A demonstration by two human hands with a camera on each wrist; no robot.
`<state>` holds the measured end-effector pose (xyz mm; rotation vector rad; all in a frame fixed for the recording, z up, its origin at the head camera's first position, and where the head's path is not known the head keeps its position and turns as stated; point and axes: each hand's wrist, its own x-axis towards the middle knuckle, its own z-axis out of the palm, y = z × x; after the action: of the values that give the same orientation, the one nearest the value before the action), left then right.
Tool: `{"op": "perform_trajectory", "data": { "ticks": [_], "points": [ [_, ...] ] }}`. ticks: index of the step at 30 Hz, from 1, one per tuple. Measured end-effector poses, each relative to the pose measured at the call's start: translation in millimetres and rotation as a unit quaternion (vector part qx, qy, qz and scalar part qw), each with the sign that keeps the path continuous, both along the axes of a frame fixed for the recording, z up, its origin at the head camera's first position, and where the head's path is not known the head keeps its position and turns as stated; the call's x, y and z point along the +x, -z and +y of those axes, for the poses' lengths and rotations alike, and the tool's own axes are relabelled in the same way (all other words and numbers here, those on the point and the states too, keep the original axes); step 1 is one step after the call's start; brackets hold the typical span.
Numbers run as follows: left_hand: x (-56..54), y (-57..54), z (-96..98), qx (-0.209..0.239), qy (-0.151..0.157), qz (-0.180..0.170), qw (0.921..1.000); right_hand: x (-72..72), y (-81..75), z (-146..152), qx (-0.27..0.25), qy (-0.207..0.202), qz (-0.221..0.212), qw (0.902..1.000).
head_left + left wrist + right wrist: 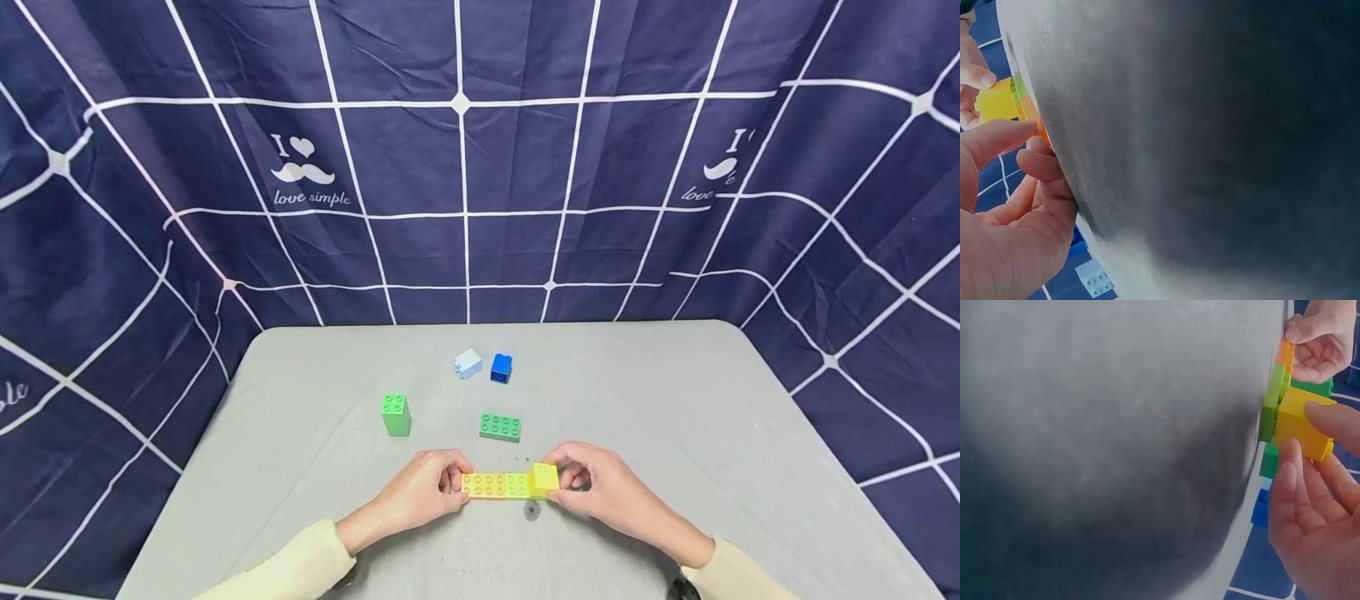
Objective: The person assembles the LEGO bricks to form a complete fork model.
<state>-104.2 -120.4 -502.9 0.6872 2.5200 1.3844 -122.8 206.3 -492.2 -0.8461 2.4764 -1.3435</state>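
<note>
An orange eight-stud brick (483, 485) and a lime-green brick (517, 485) lie end to end in a row on the table. A yellow block (543, 478) sits over the right end of the lime-green brick, its upper face looking smooth. My left hand (427, 492) pinches the orange brick's left end between thumb and fingers. With thumb and fingertips my right hand (598, 482) holds the yellow block at the row's right end. In the right wrist view, the thumb lies across the yellow block (1300, 422), with fingertips below it.
Beyond the row lies a dark green eight-stud brick (500, 427). A tall green block (397, 415) stands to its left. Farther back are a light blue brick (468, 363) and a dark blue brick (501, 367). Navy checked cloth (517, 158) hangs around the grey table (300, 433).
</note>
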Motion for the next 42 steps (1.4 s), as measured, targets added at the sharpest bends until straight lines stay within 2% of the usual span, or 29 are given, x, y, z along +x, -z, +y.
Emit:
{"op": "perform_trajectory", "data": {
  "ticks": [5, 12, 21, 32, 42],
  "points": [
    [-0.7, 1.0, 0.0, -0.002, 0.003, 0.001, 1.0, -0.7, -2.8, -0.4, 0.011, 0.012, -0.023, 0.9996],
    [-1.4, 2.3, 0.7, -0.008, 0.0, 0.001, 1.0, -1.5, -6.6, -1.1, 0.008, 0.014, -0.022, 0.9996],
    [-0.9, 2.9, 1.0, -0.003, 0.001, -0.002, 1.0, -2.6, -4.9, -0.2, 0.004, 0.023, -0.06, 0.998],
    [-0.5, 1.8, 1.0, -0.004, -0.001, -0.006, 1.0, -5.3, -5.9, -3.5, 0.014, 0.013, -0.034, 0.9993],
    [-0.1, 4.0, 0.4, -0.005, -0.006, -0.01, 0.9999, -5.5, -9.8, -6.3, 0.031, 0.013, -0.028, 0.999]
  ]
}}
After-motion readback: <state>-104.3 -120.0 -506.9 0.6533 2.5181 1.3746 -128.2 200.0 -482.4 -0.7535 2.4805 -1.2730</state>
